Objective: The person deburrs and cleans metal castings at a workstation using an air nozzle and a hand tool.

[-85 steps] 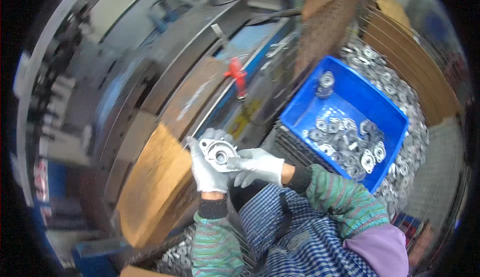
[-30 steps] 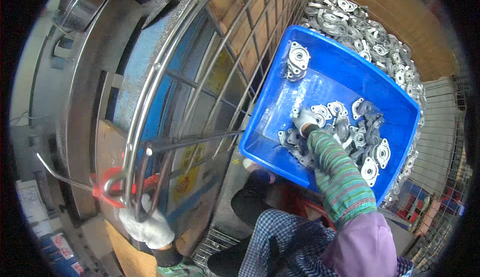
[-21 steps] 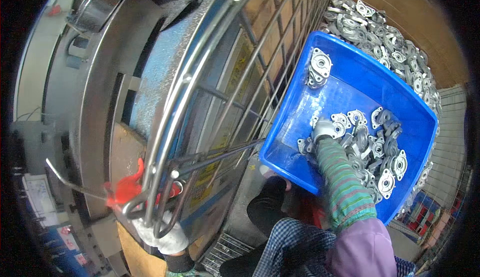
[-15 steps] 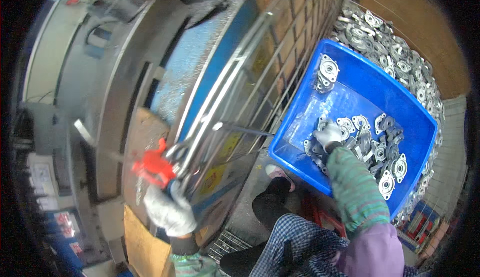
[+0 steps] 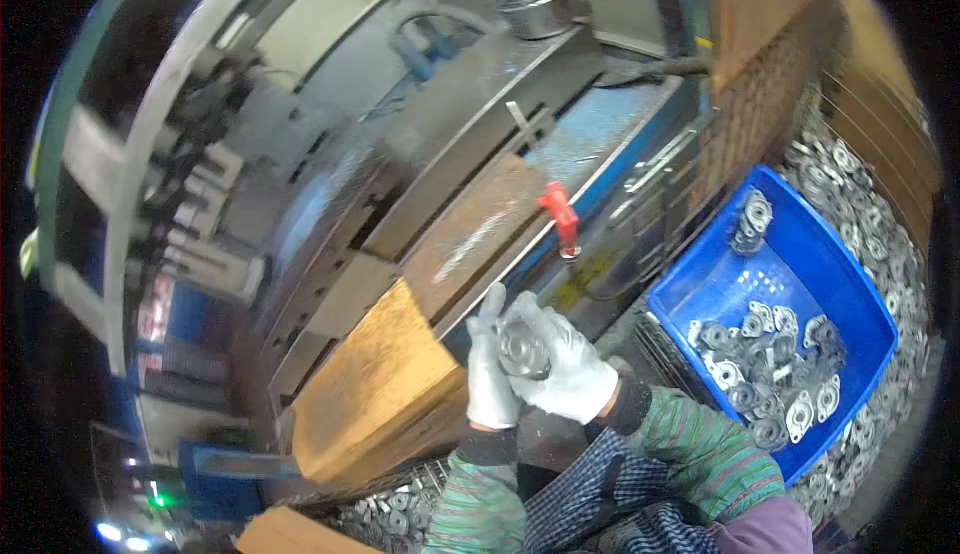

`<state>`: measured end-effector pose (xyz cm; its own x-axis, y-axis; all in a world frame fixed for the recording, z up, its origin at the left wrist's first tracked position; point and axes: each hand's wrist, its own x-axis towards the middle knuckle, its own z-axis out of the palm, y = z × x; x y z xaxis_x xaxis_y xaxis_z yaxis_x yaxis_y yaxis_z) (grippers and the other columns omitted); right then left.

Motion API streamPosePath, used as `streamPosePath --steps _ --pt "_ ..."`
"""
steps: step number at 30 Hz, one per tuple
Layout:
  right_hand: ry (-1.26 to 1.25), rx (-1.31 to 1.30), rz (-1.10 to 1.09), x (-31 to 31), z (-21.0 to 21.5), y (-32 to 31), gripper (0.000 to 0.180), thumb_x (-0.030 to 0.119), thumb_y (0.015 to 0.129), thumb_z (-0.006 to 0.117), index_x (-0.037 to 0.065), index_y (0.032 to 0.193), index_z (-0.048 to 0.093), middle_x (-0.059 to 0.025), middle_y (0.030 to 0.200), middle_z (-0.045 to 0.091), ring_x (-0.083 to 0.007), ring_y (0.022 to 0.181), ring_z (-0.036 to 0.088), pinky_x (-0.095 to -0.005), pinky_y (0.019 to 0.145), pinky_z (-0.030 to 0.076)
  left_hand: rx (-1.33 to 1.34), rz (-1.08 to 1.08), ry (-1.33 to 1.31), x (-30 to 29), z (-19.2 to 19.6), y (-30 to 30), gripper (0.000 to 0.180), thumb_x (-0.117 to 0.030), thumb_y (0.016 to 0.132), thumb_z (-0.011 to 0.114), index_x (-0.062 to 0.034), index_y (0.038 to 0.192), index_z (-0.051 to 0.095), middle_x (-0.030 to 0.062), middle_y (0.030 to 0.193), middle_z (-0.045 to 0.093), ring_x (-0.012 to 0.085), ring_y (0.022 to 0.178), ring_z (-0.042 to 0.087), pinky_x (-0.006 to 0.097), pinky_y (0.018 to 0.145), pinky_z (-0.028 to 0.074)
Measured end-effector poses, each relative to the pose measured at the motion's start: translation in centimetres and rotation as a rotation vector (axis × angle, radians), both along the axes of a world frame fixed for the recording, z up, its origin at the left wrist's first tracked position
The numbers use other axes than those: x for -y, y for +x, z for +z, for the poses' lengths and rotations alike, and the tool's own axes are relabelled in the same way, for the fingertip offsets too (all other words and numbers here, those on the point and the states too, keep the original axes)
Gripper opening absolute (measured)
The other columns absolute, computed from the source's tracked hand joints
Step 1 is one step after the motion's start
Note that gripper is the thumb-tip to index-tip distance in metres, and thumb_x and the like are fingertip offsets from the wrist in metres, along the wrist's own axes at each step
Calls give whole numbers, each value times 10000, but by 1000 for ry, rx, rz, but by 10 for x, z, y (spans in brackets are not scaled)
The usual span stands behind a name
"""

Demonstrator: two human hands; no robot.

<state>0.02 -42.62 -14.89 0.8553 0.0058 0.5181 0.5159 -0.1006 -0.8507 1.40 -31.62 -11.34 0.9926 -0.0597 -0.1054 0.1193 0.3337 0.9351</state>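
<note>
The person's two gloved hands are holding a small metal part between them, in front of the apron. The right hand is curling round its right and far sides; the left hand is standing half open along its left, fingers pointing away from the body, and how firmly it is gripping cannot be told. The part is showing a roundish outline, too blurred for its long axis to be read. Just left of the left hand a wooden block is crowding that side. A blue bin holding similar parts is sitting well apart on the right, nearer the right hand. Beyond the hands, the bench edge is slanting away to the right, with a red tool lying there and a steel pot standing farther back.
</note>
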Motion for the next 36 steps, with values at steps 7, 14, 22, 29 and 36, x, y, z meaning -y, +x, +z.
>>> streamPosePath --steps 7,14,22,29,36 --pt "79 -181 -521 4 11 67 961 223 616 810 2 1372 260 -240 1360 307 -341 1287 283 -416 1071 235 127 180 -513 -126 33 10 548 -629 857 394 -147 1103 483 110 999 549 287 932 535 428 702 490" --pt "286 4 -364 14 -36 140 410 73 819 655 15 1199 512 -87 1162 516 -171 1070 501 -296 943 404 125 501 -315 -221 6 26 567 -640 855 391 -124 1068 487 99 957 549 251 815 551 404 686 467" --pt "0 -216 597 -71 -23 5 412 137 892 510 4 1263 391 -175 1108 597 -282 1037 576 -334 909 443 146 574 -328 -224 -2 30 627 -649 851 395 -69 1071 486 62 851 562 217 736 547 380 657 463" --pt "-521 -355 523 -94 0 -11 402 254 863 561 23 1164 425 -260 872 606 -427 815 589 -454 701 470 183 499 -425 -232 -7 28 589 -646 849 404 -82 998 487 61 819 549 213 716 541 378 625 461" --pt "-510 -363 497 -104 -4 -8 397 273 864 561 25 1144 431 -258 837 608 -430 787 592 -460 685 469 158 531 -404 -229 -6 27 597 -654 845 401 -85 1000 493 59 830 551 212 720 544 378 625 463"
